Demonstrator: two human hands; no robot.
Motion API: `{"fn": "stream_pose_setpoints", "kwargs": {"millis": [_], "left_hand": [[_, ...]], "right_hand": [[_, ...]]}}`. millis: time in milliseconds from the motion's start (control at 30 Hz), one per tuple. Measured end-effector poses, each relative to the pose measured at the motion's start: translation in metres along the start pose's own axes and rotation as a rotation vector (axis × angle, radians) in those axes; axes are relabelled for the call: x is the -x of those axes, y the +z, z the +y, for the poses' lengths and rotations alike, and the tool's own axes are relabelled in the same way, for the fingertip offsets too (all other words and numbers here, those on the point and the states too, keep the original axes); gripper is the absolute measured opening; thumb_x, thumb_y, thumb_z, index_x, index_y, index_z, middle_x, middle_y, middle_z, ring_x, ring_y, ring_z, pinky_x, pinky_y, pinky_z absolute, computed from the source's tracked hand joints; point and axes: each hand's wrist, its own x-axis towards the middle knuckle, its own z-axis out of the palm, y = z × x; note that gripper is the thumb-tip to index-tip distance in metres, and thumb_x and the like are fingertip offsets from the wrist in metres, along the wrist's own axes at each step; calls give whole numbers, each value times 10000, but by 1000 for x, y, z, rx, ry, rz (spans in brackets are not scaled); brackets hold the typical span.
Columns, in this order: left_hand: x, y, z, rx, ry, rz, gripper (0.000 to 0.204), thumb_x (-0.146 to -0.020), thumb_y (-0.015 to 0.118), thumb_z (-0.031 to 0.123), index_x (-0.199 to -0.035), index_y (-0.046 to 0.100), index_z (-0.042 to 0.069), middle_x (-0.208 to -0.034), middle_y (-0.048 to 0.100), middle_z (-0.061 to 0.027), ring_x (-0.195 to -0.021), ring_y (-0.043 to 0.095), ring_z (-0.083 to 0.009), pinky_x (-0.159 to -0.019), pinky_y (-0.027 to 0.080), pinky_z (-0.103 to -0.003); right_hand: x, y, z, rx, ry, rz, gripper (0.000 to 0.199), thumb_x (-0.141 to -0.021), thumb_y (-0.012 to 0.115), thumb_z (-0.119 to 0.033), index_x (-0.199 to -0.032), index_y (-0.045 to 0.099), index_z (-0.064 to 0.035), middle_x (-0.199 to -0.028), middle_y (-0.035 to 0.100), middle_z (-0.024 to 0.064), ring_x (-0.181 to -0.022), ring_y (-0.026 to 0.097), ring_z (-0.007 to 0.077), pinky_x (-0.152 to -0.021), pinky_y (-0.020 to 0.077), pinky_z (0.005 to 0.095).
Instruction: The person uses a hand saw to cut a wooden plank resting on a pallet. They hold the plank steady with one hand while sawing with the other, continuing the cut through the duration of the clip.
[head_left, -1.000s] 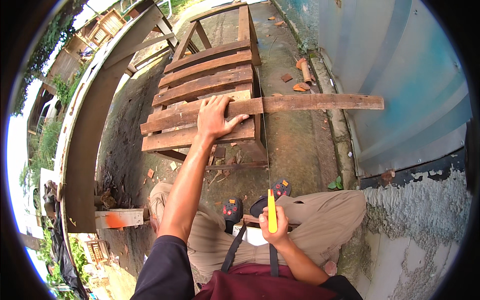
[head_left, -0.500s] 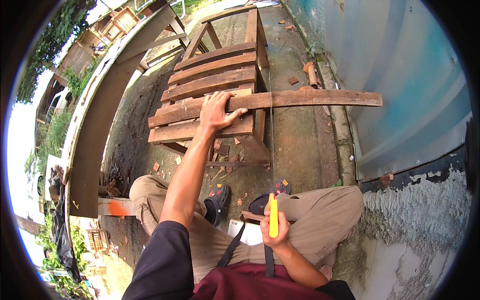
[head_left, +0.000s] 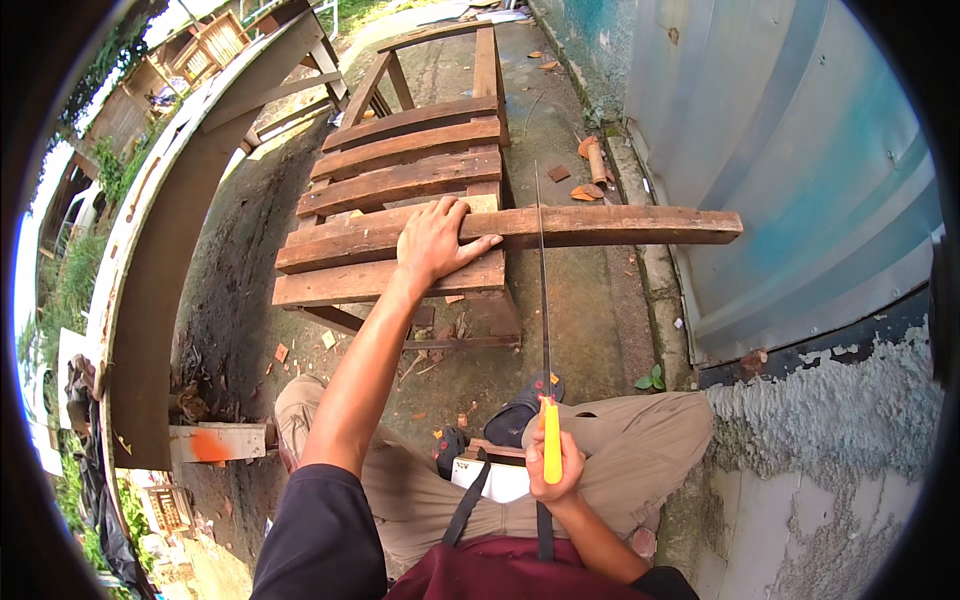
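Observation:
My left hand (head_left: 434,242) presses down on a long brown wooden plank (head_left: 630,225), its fingers over the far side and its thumb along the near edge. The plank lies across a slatted wooden frame (head_left: 405,172), and its right end sticks out past the slats. In my right hand (head_left: 558,474), close to my lap, is the yellow handle of a handsaw (head_left: 551,440). Its thin blade, seen nearly edge-on, points away from me and crosses the plank just right of the frame. Whether the teeth have cut into the wood cannot be seen.
A corrugated metal wall (head_left: 780,180) stands close to the plank's right end. To the left rises a large wooden structure (head_left: 165,290). Wood scraps, dry leaves and a brown tube (head_left: 597,162) lie on the concrete. A white object (head_left: 495,480) sits between my legs.
The view has shifted, so the frame and plank appear lower and farther left. My right hand with the saw stays near my lap; my left hand keeps its place on the plank.

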Motion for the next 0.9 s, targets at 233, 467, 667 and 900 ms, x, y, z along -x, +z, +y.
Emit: {"fn": "stream_pose_setpoints", "kwargs": {"millis": [233,467,667,900], "left_hand": [[4,6,2,59,-53,103,725,-806,744,691,-1043,738,5,-1038,712,-139,-1013,688,-316,-866,547,-431],[-3,-3,-1,254,9,3,631,-881,710,593,-1176,672,37,-1131,672,-157,-1102,648,-341,-967,485,-490],[-18,3,11,395,15,-204,550,-955,655,421,-1355,612,46,-1231,670,-162,-1218,612,-350,-1061,448,-486],[-6,13,28,233,71,19,570,-935,663,496,-1294,652,53,-1160,706,-142,-1149,654,-320,-1006,491,-440]], "right_hand": [[-24,19,-61,-139,299,65,224,-960,696,-146,-1106,643,16,-723,527,-51,-661,484,37,-631,415,214],[-47,25,-111,5,286,5,266,-999,628,-101,-1214,597,52,-702,511,-22,-552,478,39,-510,369,220],[-63,27,-135,28,306,-96,416,-1004,666,-174,-1333,560,57,-742,562,-10,-601,503,43,-534,387,222],[-40,20,-112,-41,249,-11,617,-1003,674,-487,-1292,530,39,-752,512,-20,-610,462,57,-559,399,222]]}}
